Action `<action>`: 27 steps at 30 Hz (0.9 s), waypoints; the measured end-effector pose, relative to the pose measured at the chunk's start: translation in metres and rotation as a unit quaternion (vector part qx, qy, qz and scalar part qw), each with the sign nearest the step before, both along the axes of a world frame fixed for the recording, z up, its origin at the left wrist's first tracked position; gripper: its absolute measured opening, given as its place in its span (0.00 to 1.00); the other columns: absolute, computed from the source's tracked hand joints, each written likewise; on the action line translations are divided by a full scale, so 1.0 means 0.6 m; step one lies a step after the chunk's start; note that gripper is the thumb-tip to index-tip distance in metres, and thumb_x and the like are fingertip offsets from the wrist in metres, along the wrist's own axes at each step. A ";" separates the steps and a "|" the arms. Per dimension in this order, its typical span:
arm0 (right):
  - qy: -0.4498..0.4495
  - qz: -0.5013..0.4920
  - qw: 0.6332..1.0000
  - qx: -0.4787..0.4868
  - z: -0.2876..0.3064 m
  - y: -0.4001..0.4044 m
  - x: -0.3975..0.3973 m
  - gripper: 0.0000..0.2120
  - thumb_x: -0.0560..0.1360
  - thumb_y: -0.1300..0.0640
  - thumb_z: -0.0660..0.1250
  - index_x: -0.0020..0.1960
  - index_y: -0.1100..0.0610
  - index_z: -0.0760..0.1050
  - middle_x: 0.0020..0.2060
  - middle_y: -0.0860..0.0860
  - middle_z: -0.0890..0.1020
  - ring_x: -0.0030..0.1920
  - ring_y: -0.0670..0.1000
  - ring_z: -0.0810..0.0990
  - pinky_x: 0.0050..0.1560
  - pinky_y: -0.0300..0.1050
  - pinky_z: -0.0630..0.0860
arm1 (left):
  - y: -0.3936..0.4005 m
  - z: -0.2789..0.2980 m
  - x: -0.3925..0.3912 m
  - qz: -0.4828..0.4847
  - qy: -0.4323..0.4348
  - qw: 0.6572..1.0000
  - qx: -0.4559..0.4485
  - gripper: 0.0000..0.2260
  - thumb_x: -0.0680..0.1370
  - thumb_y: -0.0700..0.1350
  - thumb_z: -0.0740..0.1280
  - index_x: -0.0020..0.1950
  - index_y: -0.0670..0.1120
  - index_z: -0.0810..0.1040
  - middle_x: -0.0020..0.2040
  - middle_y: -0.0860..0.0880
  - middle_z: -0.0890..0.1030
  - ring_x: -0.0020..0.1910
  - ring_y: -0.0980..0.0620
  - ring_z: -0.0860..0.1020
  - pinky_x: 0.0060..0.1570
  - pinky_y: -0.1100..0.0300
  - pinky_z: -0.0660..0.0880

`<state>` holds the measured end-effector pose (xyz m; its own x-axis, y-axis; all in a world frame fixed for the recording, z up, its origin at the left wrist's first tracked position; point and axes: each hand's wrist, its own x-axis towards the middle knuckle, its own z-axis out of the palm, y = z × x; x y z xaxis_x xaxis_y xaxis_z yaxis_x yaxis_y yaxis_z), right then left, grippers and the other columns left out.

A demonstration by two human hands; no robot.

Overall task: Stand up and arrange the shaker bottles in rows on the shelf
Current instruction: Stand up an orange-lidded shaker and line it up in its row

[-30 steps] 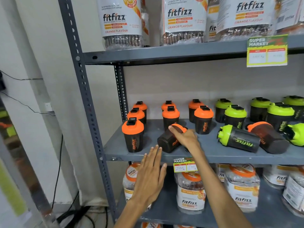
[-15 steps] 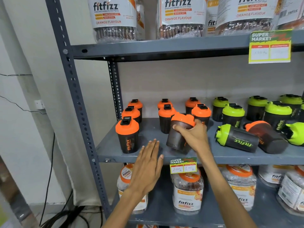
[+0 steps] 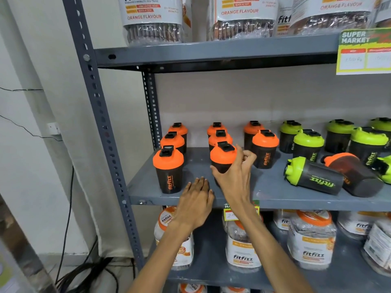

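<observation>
My right hand [image 3: 233,176] grips an orange-lidded shaker bottle [image 3: 223,158], which stands upright at the front of the middle orange row on the grey shelf [image 3: 264,193]. My left hand [image 3: 195,203] is open, palm down, fingertips at the shelf's front edge beside that bottle. Several orange-lidded bottles stand in rows, one [image 3: 168,169] at the front left. Green-lidded bottles [image 3: 307,145] stand to the right. A green-lidded bottle [image 3: 313,176] and an orange-lidded bottle [image 3: 351,174] lie on their sides at the right; another green one [image 3: 384,169] lies at the frame's edge.
Large Fitfizz jars fill the upper shelf [image 3: 211,53] and the lower shelf [image 3: 243,248]. Price tags [image 3: 364,51] hang from the shelf edges. The rack's grey upright [image 3: 99,115] stands at the left, with a wall and black cables [image 3: 84,271] beyond it.
The orange-lidded bottle lay on its side; my right hand lifted it, turned it upright and brought it down at the front of the middle row. My left hand stayed near the shelf edge.
</observation>
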<state>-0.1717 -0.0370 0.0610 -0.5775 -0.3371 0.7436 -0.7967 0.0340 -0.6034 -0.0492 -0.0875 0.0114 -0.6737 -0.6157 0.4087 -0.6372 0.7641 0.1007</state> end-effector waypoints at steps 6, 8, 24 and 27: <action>0.007 -0.015 1.000 0.002 -0.010 -0.010 0.008 0.46 0.61 0.47 0.81 0.71 0.57 0.63 0.58 0.56 0.64 0.57 0.53 0.73 0.57 0.44 0.78 | 0.001 -0.003 0.003 -0.001 0.004 1.000 -0.020 0.24 0.84 0.50 0.49 0.76 0.41 0.66 0.76 0.42 0.69 0.77 0.46 0.66 0.77 0.51 0.58; 0.011 -0.019 1.000 0.005 -0.012 -0.010 0.011 0.46 0.61 0.46 0.81 0.72 0.57 0.63 0.59 0.56 0.65 0.58 0.53 0.73 0.57 0.44 0.78 | 0.002 -0.003 0.003 0.000 0.001 1.000 -0.020 0.24 0.84 0.50 0.49 0.76 0.41 0.65 0.76 0.42 0.69 0.77 0.46 0.66 0.77 0.51 0.57; 0.011 0.052 0.996 0.071 -0.040 0.203 -0.098 0.23 0.79 0.40 0.61 0.68 0.53 0.68 0.60 0.49 0.70 0.62 0.51 0.74 0.62 0.51 0.74 | 0.123 -0.003 -0.002 0.068 0.058 0.996 -0.009 0.26 0.84 0.55 0.50 0.75 0.41 0.70 0.75 0.42 0.71 0.76 0.45 0.67 0.78 0.50 0.58; 0.046 0.057 0.988 0.138 -0.005 0.240 -0.166 0.17 0.79 0.50 0.65 0.65 0.56 0.73 0.57 0.53 0.73 0.60 0.54 0.75 0.62 0.50 0.73 | 0.186 0.005 -0.031 0.040 0.122 0.991 0.028 0.29 0.83 0.58 0.46 0.77 0.43 0.66 0.76 0.43 0.70 0.75 0.46 0.69 0.76 0.49 0.63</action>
